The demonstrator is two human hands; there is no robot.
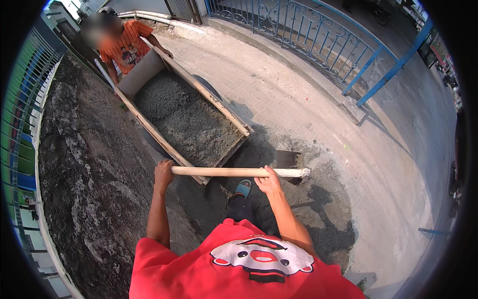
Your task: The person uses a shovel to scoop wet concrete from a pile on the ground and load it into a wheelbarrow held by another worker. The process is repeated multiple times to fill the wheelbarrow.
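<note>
Both my hands are wrapped around the pale wooden handle of a hoe (pixel 219 172), held level in front of me. My left hand (pixel 163 172) grips the end of the handle. Closer to the blade, my right hand (pixel 269 181) is closed on it. The dark hoe blade (pixel 287 159) is over a spread of grey mortar mix or wet sand (pixel 323 214) on the ground. Just beyond the handle stands a wood-sided cart (pixel 226 112), loaded with the same grey material (pixel 174 109).
A co-worker in an orange shirt (pixel 132 42) stands at the cart's far end, by its handles. A blue metal fence (pixel 298 30) borders the paved lane (pixel 279 89). Dark, rough sloping ground (pixel 79 164) lies to the left. My sandalled foot (pixel 243 188) is near the cart.
</note>
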